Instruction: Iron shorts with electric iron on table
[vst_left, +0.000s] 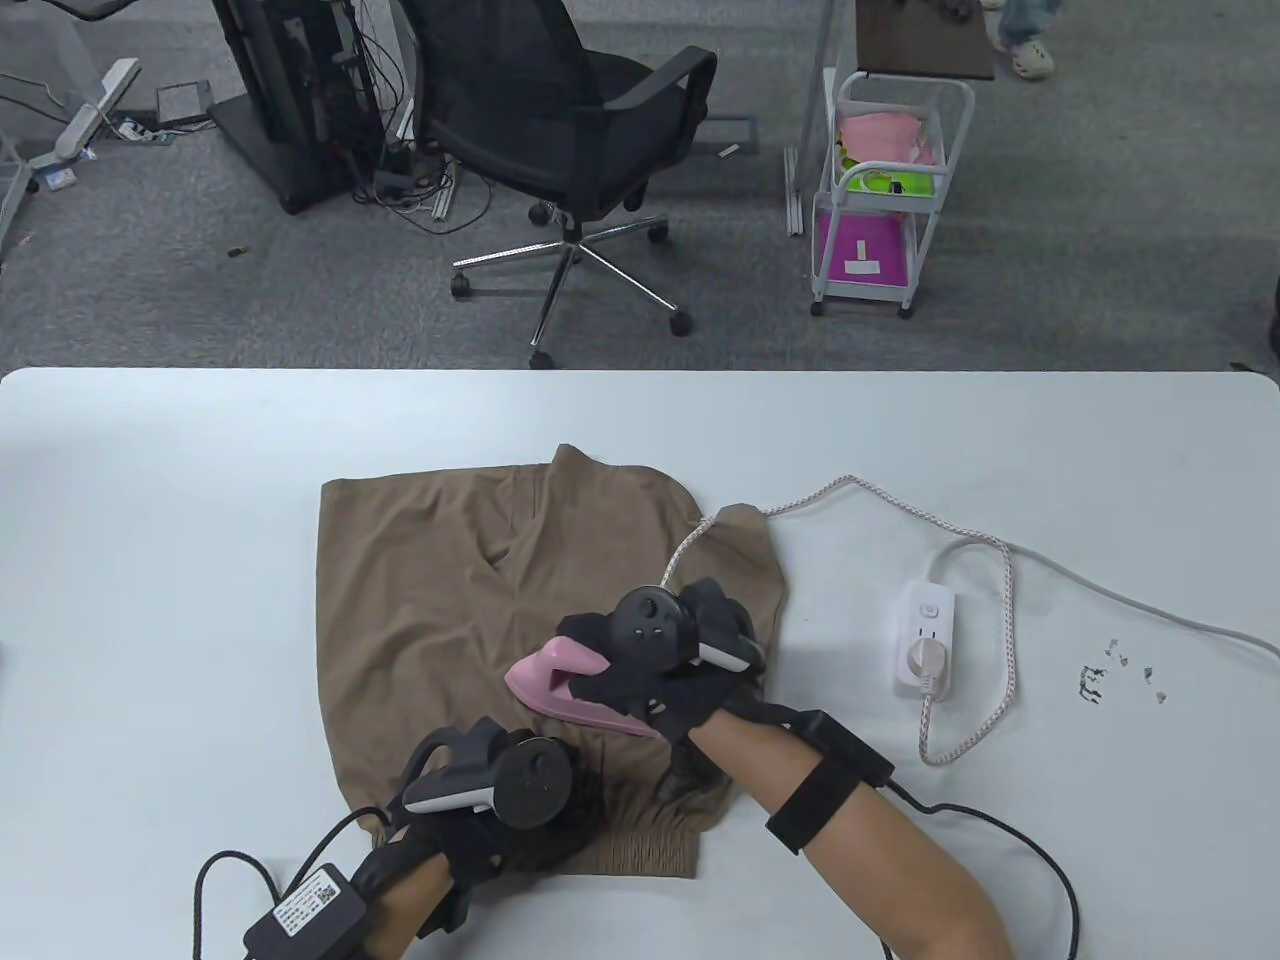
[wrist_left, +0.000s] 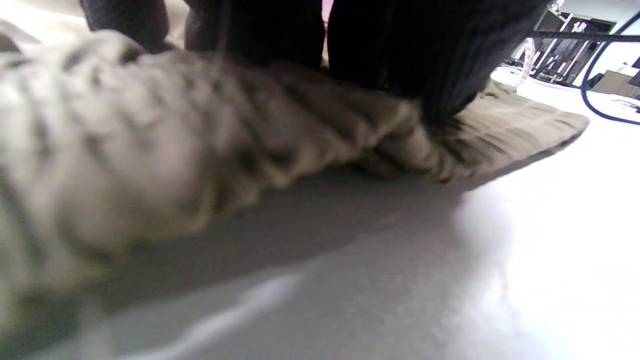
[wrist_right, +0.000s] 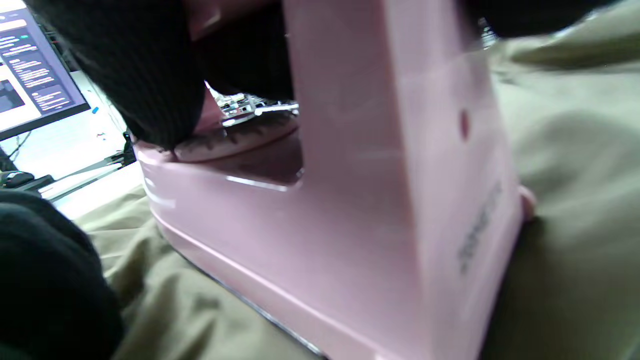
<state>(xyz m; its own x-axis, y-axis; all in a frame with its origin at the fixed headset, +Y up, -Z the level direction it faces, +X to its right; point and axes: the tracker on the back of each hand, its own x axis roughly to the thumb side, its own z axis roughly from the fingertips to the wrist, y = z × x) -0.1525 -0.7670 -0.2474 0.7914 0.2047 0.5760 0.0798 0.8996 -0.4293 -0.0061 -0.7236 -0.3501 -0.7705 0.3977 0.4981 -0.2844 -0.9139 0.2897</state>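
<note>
Tan shorts (vst_left: 440, 590) lie flat on the white table (vst_left: 150, 520), waistband toward me. My right hand (vst_left: 660, 660) grips the handle of a small pink iron (vst_left: 560, 680), whose soleplate rests on the shorts. The right wrist view shows the iron's pink body (wrist_right: 360, 210) on the tan cloth (wrist_right: 575, 150), with my gloved fingers (wrist_right: 140, 75) around the handle. My left hand (vst_left: 500, 800) presses down on the elastic waistband (vst_left: 640, 840). In the left wrist view my fingers (wrist_left: 410, 55) rest on the gathered waistband (wrist_left: 200, 130).
The iron's braided cord (vst_left: 900, 510) runs right to a white power strip (vst_left: 925, 640) with a plug in it. A grey cable (vst_left: 1150, 605) leaves to the right edge. Small dark scraps (vst_left: 1115, 680) lie at the right. An office chair (vst_left: 570, 120) and cart (vst_left: 880, 190) stand beyond the table.
</note>
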